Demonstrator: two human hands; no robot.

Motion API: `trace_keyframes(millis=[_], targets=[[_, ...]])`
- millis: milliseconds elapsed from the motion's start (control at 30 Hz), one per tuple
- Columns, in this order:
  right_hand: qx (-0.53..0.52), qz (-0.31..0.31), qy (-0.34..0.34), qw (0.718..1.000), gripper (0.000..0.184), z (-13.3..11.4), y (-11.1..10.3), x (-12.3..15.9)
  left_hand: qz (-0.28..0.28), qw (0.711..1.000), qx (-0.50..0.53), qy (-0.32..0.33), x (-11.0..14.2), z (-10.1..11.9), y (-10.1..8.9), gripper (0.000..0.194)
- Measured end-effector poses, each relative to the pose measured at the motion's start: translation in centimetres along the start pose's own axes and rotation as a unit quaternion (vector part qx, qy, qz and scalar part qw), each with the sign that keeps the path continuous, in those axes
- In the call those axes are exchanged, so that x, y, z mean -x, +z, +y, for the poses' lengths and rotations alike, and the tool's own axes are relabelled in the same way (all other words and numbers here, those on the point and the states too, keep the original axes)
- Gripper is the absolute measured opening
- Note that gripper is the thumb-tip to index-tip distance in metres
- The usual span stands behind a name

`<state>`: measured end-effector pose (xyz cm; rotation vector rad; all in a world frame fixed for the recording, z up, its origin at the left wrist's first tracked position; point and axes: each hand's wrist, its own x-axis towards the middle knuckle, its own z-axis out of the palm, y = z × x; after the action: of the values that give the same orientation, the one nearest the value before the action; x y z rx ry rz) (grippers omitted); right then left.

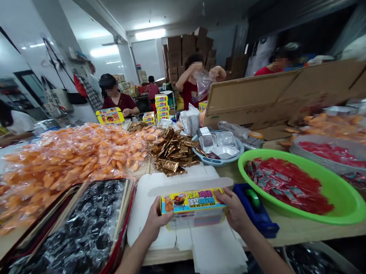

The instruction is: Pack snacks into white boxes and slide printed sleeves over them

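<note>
A yellow printed carton [192,206] with colourful lettering is held level between both hands, above flattened white cardboard [217,250]. My left hand [156,221] is closed around its left end, the thumb along the front edge. Gripping the right end is my right hand [235,208], thumb on the printed face. What the carton contains is hidden. A blue tape dispenser [260,219] with a green roll sits just right of my right hand. Left of my left hand lies a red-edged case [130,210] holding black items in clear wrap [95,217].
Wrapped orange pieces [87,149] are heaped at the left, beside gold-brown sachets [171,150]. A blue basin [217,161] holds foil trays. A green basin [345,203] contains red packets. Several people work across the table, behind a large cardboard box [245,100] at the right.
</note>
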<state>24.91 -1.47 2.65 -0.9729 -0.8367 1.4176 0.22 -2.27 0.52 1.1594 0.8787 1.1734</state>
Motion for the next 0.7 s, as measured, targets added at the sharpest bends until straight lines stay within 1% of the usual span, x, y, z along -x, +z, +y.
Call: trace_keyframes(millis=[67,133,267,367,400,433,500,567,600,633,700], targets=[[0.010,0.005,-0.020,1.000,0.031,-0.2,-0.5,-0.2,-0.007,1.000,0.014,-0.002,-0.1,-0.1,-0.1,0.049],[0.055,0.023,-0.056,0.997,0.036,-0.5,-1.3,-0.5,-0.014,1.000,0.021,-0.005,-0.2,-0.1,-0.3,0.047],[0.203,0.038,-0.104,0.973,0.037,-1.5,-2.8,-0.9,-0.028,0.999,0.022,-0.009,-0.2,-0.2,-0.8,0.045],[0.249,0.044,-0.125,0.960,0.043,-3.1,-3.7,-1.0,-0.032,0.999,0.014,-0.016,-0.1,-0.3,-1.0,0.045],[0.272,0.035,-0.135,0.952,0.044,-3.8,-3.8,-0.9,-0.034,0.999,0.015,-0.018,-0.1,-0.3,-1.0,0.045],[0.308,0.013,-0.145,0.940,0.043,-4.6,-3.9,-0.8,-0.036,0.999,0.018,-0.019,-0.1,-0.3,-1.0,0.044],[0.399,-0.062,-0.165,0.900,0.041,-6.3,-3.6,-0.4,-0.038,0.999,0.023,-0.021,-0.1,-0.2,-1.0,0.044],[0.472,-0.138,-0.150,0.857,0.043,-7.9,-3.0,0.0,-0.037,0.999,0.024,-0.024,-0.2,-0.1,-0.9,0.044],[0.493,-0.163,-0.130,0.845,0.045,-8.6,-2.6,0.3,-0.036,0.999,0.024,-0.025,-0.2,-0.1,-0.9,0.045],[0.501,-0.181,-0.106,0.840,0.049,-9.1,-2.2,0.5,-0.035,0.999,0.023,-0.025,-0.2,-0.1,-1.0,0.046],[0.497,-0.203,-0.066,0.841,0.053,-9.6,-1.8,0.7,-0.035,0.999,0.019,-0.021,-0.2,-0.1,-1.0,0.046]])
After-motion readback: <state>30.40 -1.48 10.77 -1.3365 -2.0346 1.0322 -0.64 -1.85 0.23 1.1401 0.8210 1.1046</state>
